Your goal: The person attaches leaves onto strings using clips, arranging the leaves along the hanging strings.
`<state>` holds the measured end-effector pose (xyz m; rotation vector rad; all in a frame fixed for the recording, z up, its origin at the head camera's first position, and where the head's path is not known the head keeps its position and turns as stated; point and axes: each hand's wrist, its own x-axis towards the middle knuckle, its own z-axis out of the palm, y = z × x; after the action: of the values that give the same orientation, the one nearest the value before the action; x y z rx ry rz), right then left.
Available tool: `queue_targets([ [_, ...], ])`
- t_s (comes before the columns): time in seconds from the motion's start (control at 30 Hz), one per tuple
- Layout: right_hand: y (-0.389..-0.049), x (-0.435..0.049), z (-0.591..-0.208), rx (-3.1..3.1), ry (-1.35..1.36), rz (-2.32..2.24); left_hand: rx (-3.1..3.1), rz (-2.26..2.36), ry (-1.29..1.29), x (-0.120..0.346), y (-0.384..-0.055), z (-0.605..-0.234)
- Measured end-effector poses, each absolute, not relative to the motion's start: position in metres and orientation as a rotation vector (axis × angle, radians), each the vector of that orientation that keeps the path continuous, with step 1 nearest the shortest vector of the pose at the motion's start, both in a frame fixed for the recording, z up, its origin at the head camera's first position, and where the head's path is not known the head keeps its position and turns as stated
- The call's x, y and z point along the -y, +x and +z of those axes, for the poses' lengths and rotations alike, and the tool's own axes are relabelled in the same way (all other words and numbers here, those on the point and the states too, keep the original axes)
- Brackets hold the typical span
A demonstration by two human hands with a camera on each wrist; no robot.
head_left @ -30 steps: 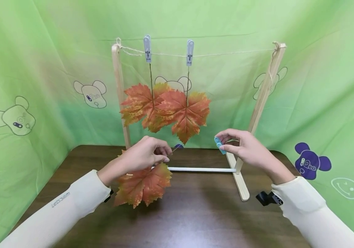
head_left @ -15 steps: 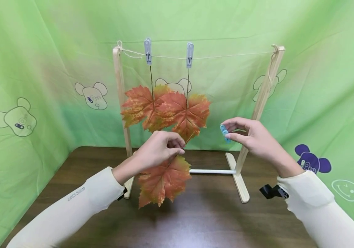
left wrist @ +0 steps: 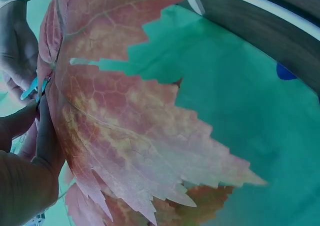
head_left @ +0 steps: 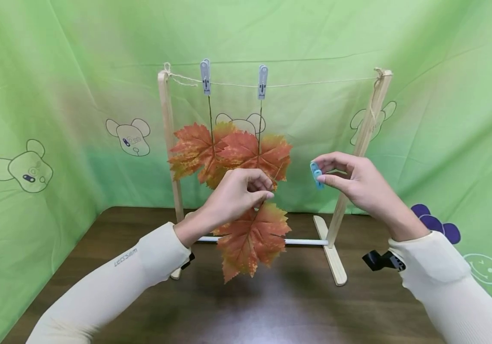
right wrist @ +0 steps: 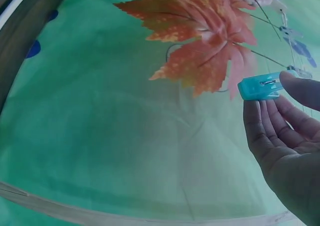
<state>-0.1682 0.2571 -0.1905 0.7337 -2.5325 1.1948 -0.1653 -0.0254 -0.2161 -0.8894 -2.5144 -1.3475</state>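
Observation:
My left hand (head_left: 242,193) pinches the thin stem of an orange-red artificial maple leaf (head_left: 252,239), whose blade hangs below the fingers. In the left wrist view that leaf (left wrist: 120,116) fills much of the picture. Between thumb and fingers, my right hand (head_left: 355,184) holds a blue clothespin (head_left: 316,175); the right wrist view shows this clothespin (right wrist: 260,87) up close. Behind the hands, two similar leaves, a left one (head_left: 194,148) and a right one (head_left: 267,150), hang by their stems from grey clothespins (head_left: 205,77) on a string (head_left: 319,83). My left hand partly covers the right one.
A wooden frame has a left post (head_left: 170,143) and a right post (head_left: 359,148), with the string tied between their tops. A white bar (head_left: 306,242) joins them low down, and a foot (head_left: 335,263) rests on the brown table (head_left: 314,310). Green printed cloth (head_left: 56,95) surrounds everything.
My left hand has moved right and up with the leaf, now in front of the hanging leaves. My right hand has risen and shifted slightly right, still holding the blue clothespin.

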Motion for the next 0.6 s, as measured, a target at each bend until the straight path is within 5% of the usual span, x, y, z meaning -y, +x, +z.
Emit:
queue_targets([
  [0.6,-0.169,-0.261,-0.156,2.353,0.716,1.292,2.368,-1.604,-0.872,-0.015,-0.175,-0.197],
])
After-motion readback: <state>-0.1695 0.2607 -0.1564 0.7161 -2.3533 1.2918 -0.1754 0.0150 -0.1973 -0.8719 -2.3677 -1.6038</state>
